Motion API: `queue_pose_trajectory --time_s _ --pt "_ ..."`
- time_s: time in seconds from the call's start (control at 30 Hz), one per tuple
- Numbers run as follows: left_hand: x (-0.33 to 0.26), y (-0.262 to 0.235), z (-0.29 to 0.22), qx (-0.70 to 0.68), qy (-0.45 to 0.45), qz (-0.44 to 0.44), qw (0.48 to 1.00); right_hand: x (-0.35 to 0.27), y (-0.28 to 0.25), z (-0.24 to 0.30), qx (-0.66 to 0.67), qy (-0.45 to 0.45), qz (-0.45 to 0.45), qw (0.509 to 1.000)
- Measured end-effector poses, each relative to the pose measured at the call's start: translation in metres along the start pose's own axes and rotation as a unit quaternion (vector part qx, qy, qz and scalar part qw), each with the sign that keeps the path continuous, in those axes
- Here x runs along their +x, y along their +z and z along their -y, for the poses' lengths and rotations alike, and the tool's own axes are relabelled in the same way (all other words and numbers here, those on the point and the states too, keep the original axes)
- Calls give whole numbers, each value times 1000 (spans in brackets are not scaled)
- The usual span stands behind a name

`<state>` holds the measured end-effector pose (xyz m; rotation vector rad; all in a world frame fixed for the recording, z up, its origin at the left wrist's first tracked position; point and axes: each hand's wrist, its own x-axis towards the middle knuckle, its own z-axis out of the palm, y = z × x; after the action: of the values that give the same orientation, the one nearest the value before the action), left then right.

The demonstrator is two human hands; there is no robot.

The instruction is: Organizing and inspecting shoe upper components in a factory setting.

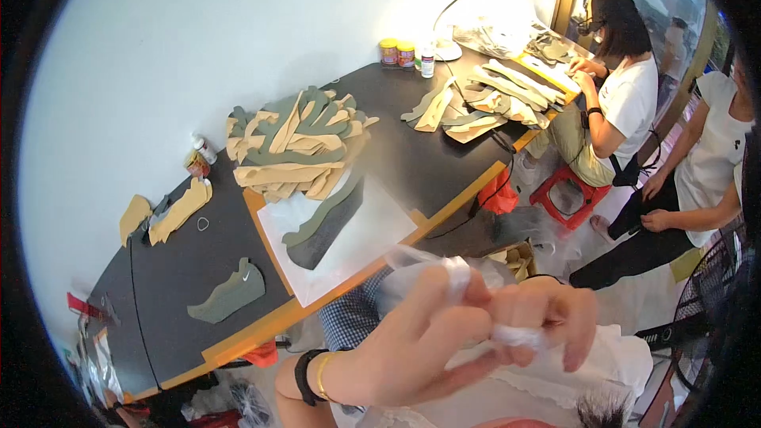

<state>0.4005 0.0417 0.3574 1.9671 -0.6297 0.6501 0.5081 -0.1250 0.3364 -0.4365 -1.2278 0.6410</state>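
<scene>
My left hand (420, 341) and my right hand (547, 317) are raised together in front of my chest, blurred by motion. Both have curled fingers that meet between them; anything pinched there is too small or smeared to name. White tape (457, 276) wraps a finger of the left hand, and similar white tape (519, 338) circles a finger of the right. A black band and a gold bracelet sit on my left wrist. Beyond my hands, a white sheet (317, 289) on the table carries a wavy green strip (321, 218) and a dark grey piece (329, 234).
A heap of tan and green cut pieces (293, 143) covers the table's middle. One green piece (230, 293) lies left of the sheet. Small bottles and jars stand by the wall. A co-worker (626, 103) sits under a lamp at right; another person (705, 158) stands nearby.
</scene>
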Motion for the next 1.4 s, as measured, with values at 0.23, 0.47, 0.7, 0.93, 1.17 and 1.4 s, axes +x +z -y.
queue_pose_trajectory --time_s 0.23,0.47,0.7,0.93,1.17,1.4 --pt "7 7 11 64 -9 -44 997 7 -14 -14 -57 -63 42 996" --pt "-10 -5 -4 20 -32 -86 996 -24 -52 -77 -560 -84 95 818" --pt "-26 11 -8 -79 -14 -44 996 -31 -20 -132 -41 47 -20 998" --pt "-26 -7 -14 -295 -224 22 928 -62 -52 -174 -460 128 156 865" --pt "-33 -44 0 -71 5 -10 997 -67 -16 -150 -274 328 -6 904" --pt "-48 -109 41 47 -116 0 992 -99 -45 -128 -409 222 -117 877"
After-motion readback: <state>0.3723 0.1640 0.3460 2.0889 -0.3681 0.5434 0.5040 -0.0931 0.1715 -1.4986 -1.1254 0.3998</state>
